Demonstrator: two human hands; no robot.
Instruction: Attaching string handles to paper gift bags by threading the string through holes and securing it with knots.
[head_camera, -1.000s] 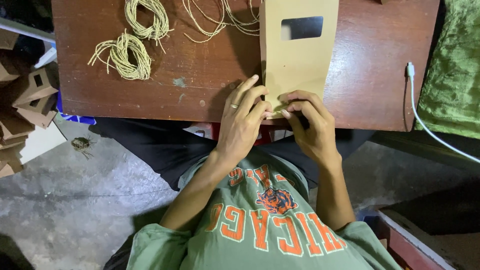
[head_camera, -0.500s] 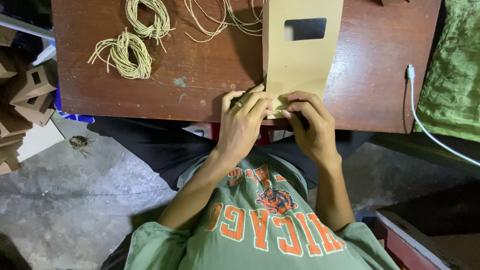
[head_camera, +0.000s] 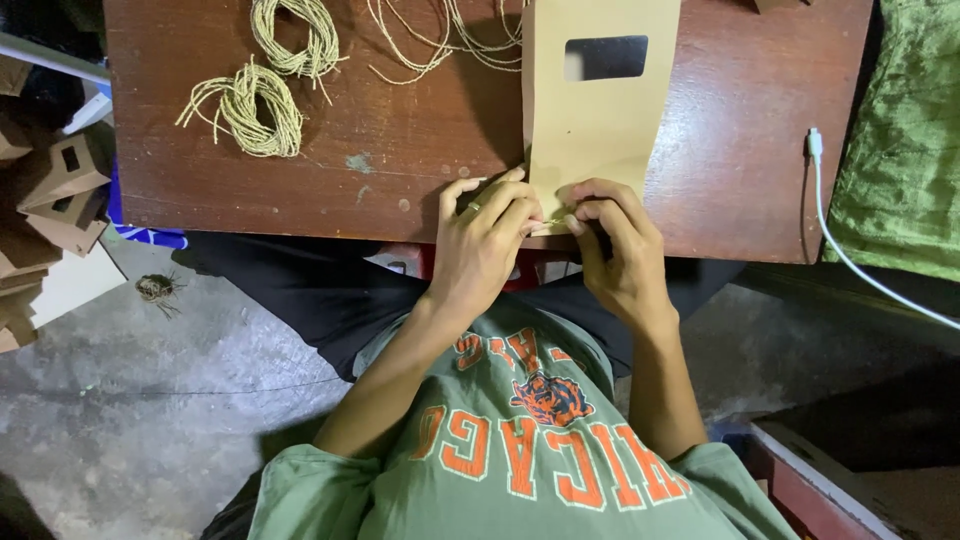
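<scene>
Item: flat brown paper bag (head_camera: 596, 130) with a rectangular window cut-out near its far end, lying lengthwise on the dark red-brown wooden table (head_camera: 400, 180), its near edge reaching the table's front edge, where both hands are working on it. Left hand (head_camera: 485, 245): resting palm-down at the bag's near left corner, fingers curled and pinching the bag's near edge; a ring is showing on one finger. Right hand (head_camera: 615, 240): meeting the left at the middle of the same edge, fingers bent inward and gripping the paper between thumb and fingertips; whether a strand is caught in the pinch is too small to tell. Two coiled bundles of pale twine (head_camera: 262, 80) are sitting on the table's far left, well apart from the hands; loose twine strands (head_camera: 440, 40) are trailing just left of the bag's upper part. A white cable (head_camera: 850, 250) is hanging off the table's right side, beside a green cloth (head_camera: 910, 140). Folded brown paper pieces (head_camera: 45, 190) are stacking up on the floor at the left. The person is wearing a green printed shirt (head_camera: 520, 450).
</scene>
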